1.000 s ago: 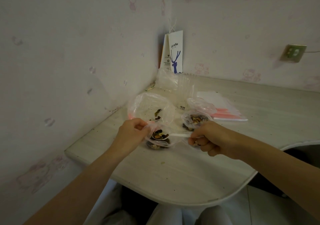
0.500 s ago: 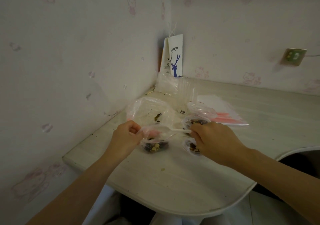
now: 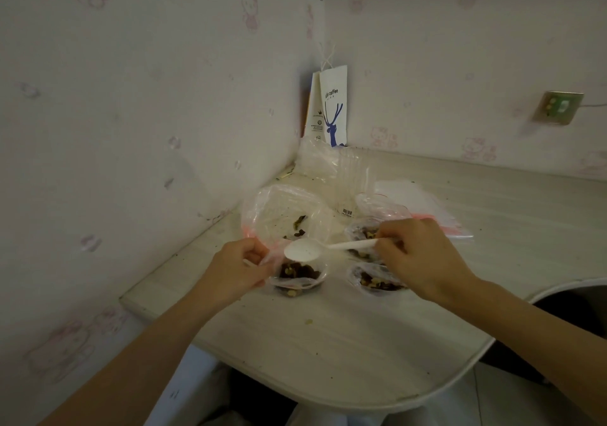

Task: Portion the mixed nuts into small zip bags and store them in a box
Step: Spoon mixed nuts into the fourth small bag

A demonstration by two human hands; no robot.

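A white paper bag (image 3: 334,110) printed "coffee" above a blue deer stands in the corner. On the pale wood-grain desk (image 3: 328,343), the left hand (image 3: 235,268), grip narrow, pinches a small clear zip bag of mixed nuts (image 3: 297,273). The right hand (image 3: 423,254) has its grip on a white plastic spoon (image 3: 302,250) held just over that bag.

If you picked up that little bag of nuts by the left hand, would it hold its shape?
Probably floppy: the zip bag has thin, wrinkled clear film, its mouth pinched open by the left hand. Likely bottom-heavy, since the nuts lie heaped low, so it should sag rather than tip. The glossy film may be slippery.
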